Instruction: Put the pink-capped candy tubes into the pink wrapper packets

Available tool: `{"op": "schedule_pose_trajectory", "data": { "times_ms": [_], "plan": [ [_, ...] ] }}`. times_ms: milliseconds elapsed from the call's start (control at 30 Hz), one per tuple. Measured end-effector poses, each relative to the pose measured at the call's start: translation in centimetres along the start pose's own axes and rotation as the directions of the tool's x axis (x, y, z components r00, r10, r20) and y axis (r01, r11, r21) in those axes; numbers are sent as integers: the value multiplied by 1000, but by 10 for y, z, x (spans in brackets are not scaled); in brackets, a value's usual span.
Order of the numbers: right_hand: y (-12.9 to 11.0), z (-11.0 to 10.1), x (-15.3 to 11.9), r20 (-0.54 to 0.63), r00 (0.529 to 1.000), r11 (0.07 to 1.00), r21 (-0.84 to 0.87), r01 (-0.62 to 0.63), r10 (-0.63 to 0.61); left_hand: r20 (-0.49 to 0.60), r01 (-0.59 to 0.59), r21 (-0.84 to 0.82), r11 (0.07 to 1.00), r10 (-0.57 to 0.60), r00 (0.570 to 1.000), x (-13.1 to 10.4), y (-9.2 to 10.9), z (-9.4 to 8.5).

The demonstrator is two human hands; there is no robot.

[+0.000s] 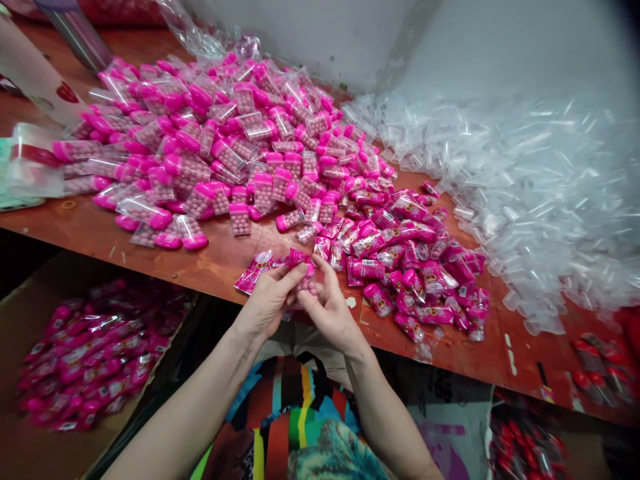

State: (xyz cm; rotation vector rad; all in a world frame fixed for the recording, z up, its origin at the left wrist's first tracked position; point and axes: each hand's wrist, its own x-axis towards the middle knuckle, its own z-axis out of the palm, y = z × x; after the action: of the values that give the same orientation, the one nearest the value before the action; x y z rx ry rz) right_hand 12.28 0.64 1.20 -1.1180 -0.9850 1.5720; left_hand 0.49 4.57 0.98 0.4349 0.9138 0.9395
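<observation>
At the table's front edge my left hand and my right hand meet around one small clear container of pink balls. Pink printed wrapping shows at its top, pinched by my left fingers. The fingers and thumb of my right hand close on its other side. A flat pink printed wrapper lies on the table just left of my hands. Behind them spreads a large heap of pink-capped containers filled with balls. Right of my hands sits a pile of pink wrapped packets.
Many clear empty tubes cover the right of the red-brown table. Below the left edge, a cardboard box holds pink packets. Red-capped items lie far right. A metallic cylinder stands back left.
</observation>
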Motion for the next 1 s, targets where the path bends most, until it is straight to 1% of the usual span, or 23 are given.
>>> {"op": "schedule_pose_trajectory", "data": {
  "times_ms": [67, 133, 200, 300, 333, 367, 400, 433, 467, 500, 533, 567, 600, 633, 700, 767, 833, 900, 967, 1000],
  "plan": [
    [-1, -1, 1, 31, 998, 990, 127, -61, 57, 29, 21, 36, 999, -22, 999, -2, 0, 0],
    [1, -2, 1, 49, 995, 984, 152, -93, 86, 42, 46, 66, 997, -48, 998, -4, 1, 0],
    [6, -4, 0, 27, 998, 994, 90, -67, 65, 31, 68, 87, 994, -71, 997, -6, 1, -1],
    [15, -6, 0, -41, 999, 998, -61, -1, -2, 13, 100, 131, 986, -102, 995, -7, 2, 0],
    [17, -7, 0, -52, 999, 996, -93, 7, -12, -13, 71, 149, 986, -70, 997, -7, 2, 1],
    [18, -8, 0, -57, 998, 994, -111, 9, -15, -57, 9, 166, 986, 1, 998, -7, 3, 1],
    [18, -10, 0, -55, 998, 993, -118, 7, -14, -114, -80, 192, 978, 103, 988, -7, 4, 1],
    [18, -11, 0, -51, 999, 993, -119, 2, -8, -168, -176, 234, 956, 218, 961, -7, 5, 1],
    [16, -12, -1, -49, 999, 993, -118, -7, 1, -207, -259, 296, 919, 326, 922, -7, 7, 0],
    [15, -13, -1, -49, 999, 993, -116, -17, 11, -220, -318, 367, 874, 413, 884, -6, 10, -1],
    [14, -14, -1, -49, 999, 993, -112, -27, 21, -206, -349, 438, 829, 470, 858, -6, 13, -2],
    [13, -15, -1, -46, 998, 994, -105, -35, 30, -179, -359, 493, 792, 497, 849, -5, 17, -4],
    [13, -15, -2, -39, 999, 995, -93, -41, 38, -159, -351, 523, 777, 494, 855, -4, 20, -6],
    [12, -15, -3, -24, 999, 996, -75, -45, 43, -148, -327, 519, 789, 461, 875, -3, 24, -8],
    [12, -15, -4, 18, 998, 998, -26, -54, 54, -133, -242, 435, 867, 328, 935, 0, 30, -11],
    [11, -15, -5, 44, 997, 997, 19, -70, 69, -112, -151, 314, 937, 195, 974, 3, 32, -13],
    [9, -15, -5, 46, 995, 995, 43, -90, 88, -92, -99, 198, 975, 119, 989, 5, 31, -14],
    [8, -14, -5, 41, 995, 994, 45, -98, 96, -90, -76, 94, 993, 84, 992, 5, 26, -14],
    [9, -14, -5, 32, 996, 997, 23, -78, 77, -65, -42, 40, 998, 45, 997, 2, 19, -15],
    [10, -13, -6, 26, 998, 998, 3, -60, 60, -41, -15, 43, 999, 17, 999, 0, 16, -15]
  ]
}}
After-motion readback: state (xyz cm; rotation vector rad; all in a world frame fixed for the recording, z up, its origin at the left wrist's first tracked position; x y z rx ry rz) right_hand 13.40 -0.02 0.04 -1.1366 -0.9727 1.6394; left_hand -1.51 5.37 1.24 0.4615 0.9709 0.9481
